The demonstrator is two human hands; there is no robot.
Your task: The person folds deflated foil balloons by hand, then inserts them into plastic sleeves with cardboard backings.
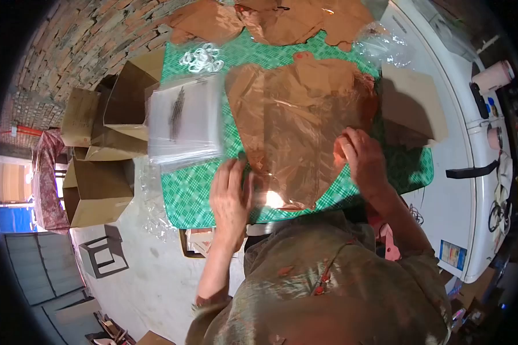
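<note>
A flat brown garment-like piece [305, 126] under shiny clear plastic lies on the green checked table cover [184, 204]. My right hand [362, 161] is at its right edge, with bent fingers closed on the brown material. At the lower left edge of the piece is my left hand [229, 190], its fingers stretched out and the thumb apart. It seems to hold nothing. Left of the piece lies a stack of clear plastic bags [187, 118] with a dark mark on top.
More brown pieces [288, 23] lie along the far edge, near white loops [201, 58] and crumpled clear plastic [385, 46]. Open cardboard boxes [101, 184] stand on the left. A cardboard flap [414, 103] and a white appliance [460, 149] are on the right.
</note>
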